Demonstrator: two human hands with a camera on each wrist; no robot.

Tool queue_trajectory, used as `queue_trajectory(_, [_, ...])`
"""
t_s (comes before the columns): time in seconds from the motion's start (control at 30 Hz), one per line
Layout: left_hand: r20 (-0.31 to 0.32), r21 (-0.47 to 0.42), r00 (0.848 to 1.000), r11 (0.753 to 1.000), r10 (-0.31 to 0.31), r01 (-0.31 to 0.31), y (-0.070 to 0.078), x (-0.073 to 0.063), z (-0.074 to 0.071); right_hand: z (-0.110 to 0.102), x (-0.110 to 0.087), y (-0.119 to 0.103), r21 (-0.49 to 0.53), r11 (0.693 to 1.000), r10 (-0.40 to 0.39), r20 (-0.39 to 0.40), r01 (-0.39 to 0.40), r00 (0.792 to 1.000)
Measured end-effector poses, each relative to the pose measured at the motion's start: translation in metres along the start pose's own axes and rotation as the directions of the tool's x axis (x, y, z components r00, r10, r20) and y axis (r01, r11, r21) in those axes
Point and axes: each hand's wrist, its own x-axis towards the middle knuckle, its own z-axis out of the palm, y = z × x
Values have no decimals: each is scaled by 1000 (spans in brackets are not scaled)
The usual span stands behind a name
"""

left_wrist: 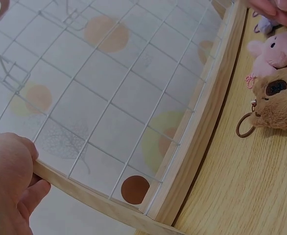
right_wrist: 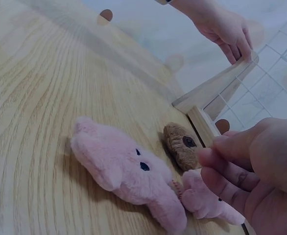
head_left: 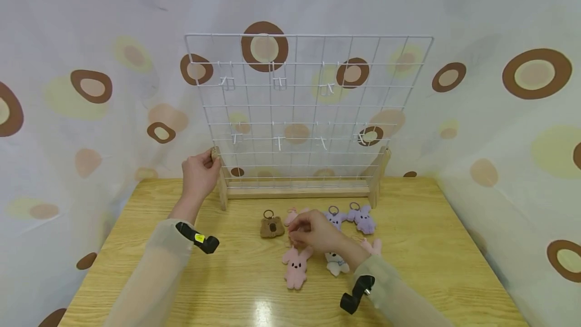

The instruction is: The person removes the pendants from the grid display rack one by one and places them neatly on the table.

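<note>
At the left wooden end post (head_left: 221,185) of a wire grid stand, my left hand (head_left: 198,175) grips the top of the wood between thumb and fingers. My right hand (head_left: 317,231) hovers low over the plush keychains, its fingers bent and thumb close to the index finger. Just below its fingertips lies a pink bunny keychain (head_left: 296,266), face up with a short bead chain (right_wrist: 175,187) at its head. Whether the fingertips pinch its ring is hidden. A brown bear keychain (head_left: 272,227) with a dark ring lies left of them; another pink plush (right_wrist: 204,196) is partly covered.
The white wire grid (head_left: 308,115) stands upright at the back, bearing several white hooks (head_left: 280,84). Two purple plush keychains (head_left: 364,220), a white plush (head_left: 337,264) and another pink plush (head_left: 373,247) lie around my right hand. A patterned cloth (head_left: 490,29) surrounds the wooden table (head_left: 227,286).
</note>
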Motion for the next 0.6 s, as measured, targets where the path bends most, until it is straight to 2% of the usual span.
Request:
queue_trajectory(0.3, [-25,-9,1000,1000,19,-19,-2,-1,2,-13,-3,-9,-59,997,-54,-45,51,998])
queue_trajectory(0.6, [-85,-12,995,999,46,-47,-3,-9,2,-32,-12,-21,-71,997,-51,-106,44,993])
